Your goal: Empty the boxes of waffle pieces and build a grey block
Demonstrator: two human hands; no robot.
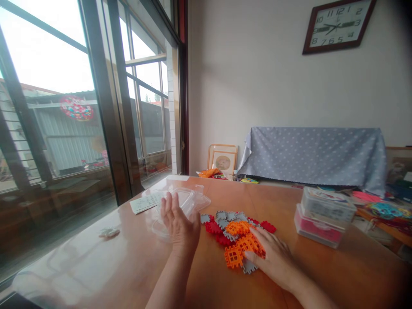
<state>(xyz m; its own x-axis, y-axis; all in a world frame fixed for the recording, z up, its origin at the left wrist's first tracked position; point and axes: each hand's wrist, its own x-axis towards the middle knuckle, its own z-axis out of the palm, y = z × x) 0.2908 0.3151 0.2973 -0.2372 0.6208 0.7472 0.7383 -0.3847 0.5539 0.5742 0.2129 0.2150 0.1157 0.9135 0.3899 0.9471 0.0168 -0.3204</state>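
Pretty cosy setup: someone's sitting at a glossy orange-brown wooden worktop (pixel 337 270) right by a big window (pixel 54 128). Their left hand (pixel 180 223) stands on its edge with the fingers spread, up against a clear plastic container (pixel 199 201). That grip looks open, not wrapped around anything, and my read is that it's bracing the thin plastic so it won't skate on the shiny surface. The right hand (pixel 273 257) is draped over a loose pile of interlocking plastic tiles, fingers curled across the orange tiles (pixel 244 246). Can't really tell from this angle whether that grip has pinched a piece or is just resting on top. Mixed in are grey tiles (pixel 225 216) and red tiles (pixel 214 227), all spread between the two hands, which looks handy since both can reach them. The container sits just left of the pile, on the window side, with a printed paper card (pixel 144 202) beside it. Over to the right, a metal tin (pixel 326 205) sits on a pink box (pixel 318 229), probably kept there out of the way of the tiles. Further back there's a framed picture (pixel 222 161) and a polka-dot cloth (pixel 312 154)
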